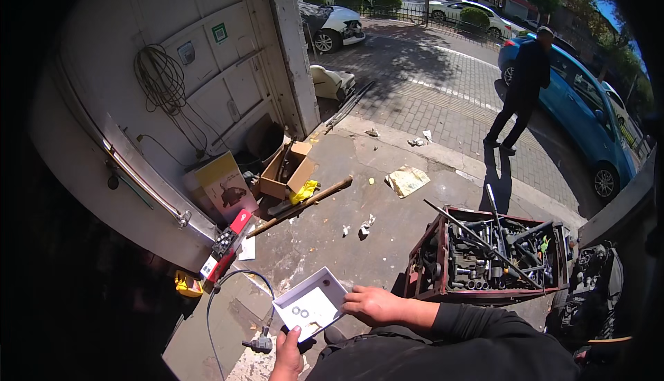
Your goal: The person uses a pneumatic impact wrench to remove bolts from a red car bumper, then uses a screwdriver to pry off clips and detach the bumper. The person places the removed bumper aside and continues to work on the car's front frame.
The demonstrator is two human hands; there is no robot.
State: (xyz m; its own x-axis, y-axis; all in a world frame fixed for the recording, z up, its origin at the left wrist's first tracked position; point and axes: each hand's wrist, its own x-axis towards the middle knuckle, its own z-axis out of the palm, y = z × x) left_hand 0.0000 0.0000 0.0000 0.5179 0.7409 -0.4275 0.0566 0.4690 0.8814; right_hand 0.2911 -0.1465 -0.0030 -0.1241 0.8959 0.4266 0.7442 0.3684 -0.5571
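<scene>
In front of me is a shallow white box (332, 287), open at the top and slightly tilted. My left hand (288, 355) grips its near left corner, thumb over the rim. At the box's right wall, my right hand (374, 305) has its fingers curled over the edge. Two small grey rings (300, 312) lie side by side on the white bottom. A small dark round spot or part sits near the far corner, too small to make out. Left of the box, a dark cable (209, 319) loops down to a grey connector-like piece (259, 344).
A red tool cart (443, 291) full of sockets and bars stands to the right. Ahead left are a cardboard box (296, 173), a wooden pole (304, 205) and a red carton (238, 222). Beyond the doorway, a person in dark clothes (524, 80) stands by a blue car (577, 101).
</scene>
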